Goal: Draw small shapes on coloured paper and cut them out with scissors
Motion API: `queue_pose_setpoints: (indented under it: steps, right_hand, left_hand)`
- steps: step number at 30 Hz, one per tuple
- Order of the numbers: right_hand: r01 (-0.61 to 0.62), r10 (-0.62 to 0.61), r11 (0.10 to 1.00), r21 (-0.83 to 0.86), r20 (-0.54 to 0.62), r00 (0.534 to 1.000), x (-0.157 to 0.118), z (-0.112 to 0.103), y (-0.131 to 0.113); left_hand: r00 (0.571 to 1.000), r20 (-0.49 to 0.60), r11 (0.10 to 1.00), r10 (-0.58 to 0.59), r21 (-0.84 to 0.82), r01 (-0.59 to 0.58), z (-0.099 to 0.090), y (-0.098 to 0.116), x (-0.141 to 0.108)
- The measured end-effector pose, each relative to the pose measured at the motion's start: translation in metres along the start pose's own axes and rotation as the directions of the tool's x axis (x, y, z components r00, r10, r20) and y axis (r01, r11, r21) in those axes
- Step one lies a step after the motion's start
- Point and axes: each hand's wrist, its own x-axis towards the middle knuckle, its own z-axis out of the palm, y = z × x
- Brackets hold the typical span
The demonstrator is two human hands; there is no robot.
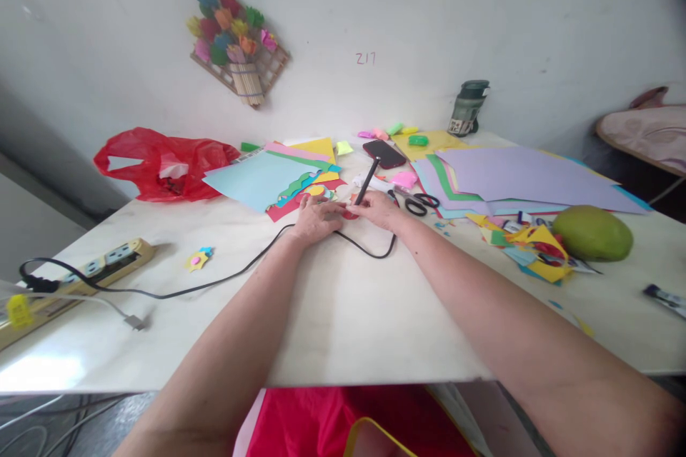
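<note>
My right hand [378, 208] is closed around a slim black pen [367, 180], which stands tilted with its upper end leaning away. Its lower end is by a small red piece [351, 212] between my hands, mostly covered by the fingers. My left hand [320, 220] lies palm down on the table with fingers stretched toward that red piece. Just beyond it are cut paper scraps in red, green and blue with a yellow disc [317, 191]. Black-handled scissors [416, 204] rest right of my right hand. A black cord [225, 278] passes under my left wrist and loops below both hands.
Paper stacks lie left [251, 178] and right [514, 175]. A phone [384, 154], a red plastic bag [166, 164], a bottle [468, 108], a green fruit [593, 232], paper offcuts [536, 250] and a power strip [101, 268] surround the work spot.
</note>
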Motion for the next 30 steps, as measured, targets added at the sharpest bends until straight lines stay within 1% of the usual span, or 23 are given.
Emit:
queue_pose_setpoints:
  steps: [8,20,30]
  right_hand:
    - [-0.017,0.017,1.0,0.001,-0.006,1.0,-0.0012,-0.0006,-0.0027]
    - [0.042,-0.042,0.999,0.009,-0.018,0.999,0.0007,-0.0008,0.0027]
    - [0.005,-0.005,1.0,-0.016,-0.02,1.0,-0.0016,-0.0031,-0.0022]
  left_hand:
    - [1.0,0.0,1.0,-0.007,-0.014,0.007,-0.0003,0.0005,-0.0004]
    - [1.0,-0.015,1.0,-0.015,-0.025,0.015,0.0004,0.0008,-0.0005]
    - [0.999,-0.044,0.999,0.007,-0.051,-0.01,0.0017,-0.0007,0.0]
